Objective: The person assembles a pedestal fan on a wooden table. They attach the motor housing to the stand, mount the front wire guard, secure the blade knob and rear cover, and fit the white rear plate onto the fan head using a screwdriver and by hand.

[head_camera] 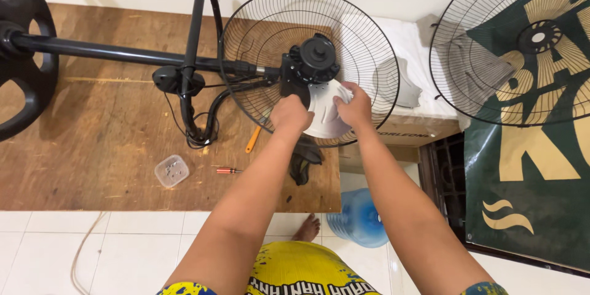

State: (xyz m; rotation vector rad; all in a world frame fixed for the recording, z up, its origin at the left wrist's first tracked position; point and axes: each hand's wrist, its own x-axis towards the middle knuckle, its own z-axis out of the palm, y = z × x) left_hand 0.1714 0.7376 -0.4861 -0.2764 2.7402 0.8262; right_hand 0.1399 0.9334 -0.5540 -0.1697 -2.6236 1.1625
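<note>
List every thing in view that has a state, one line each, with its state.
Left hand: gripping the white fan blade.
Right hand: gripping the same blade.
White fan blade: held at the motor, inside the rear grille.
Rear grille: mounted, front open.
Fan stand: lying flat on the wooden board.
Second grille: detached, leaning at the right.
Small plastic box: on the board, lid state unclear.
Red screwdriver: lying loose on the board.

Two wire fan guards point(307, 18) point(491, 55), two screwdrivers point(253, 139) point(226, 171), one plastic box point(171, 170), one blue water bottle point(359, 218)
</note>
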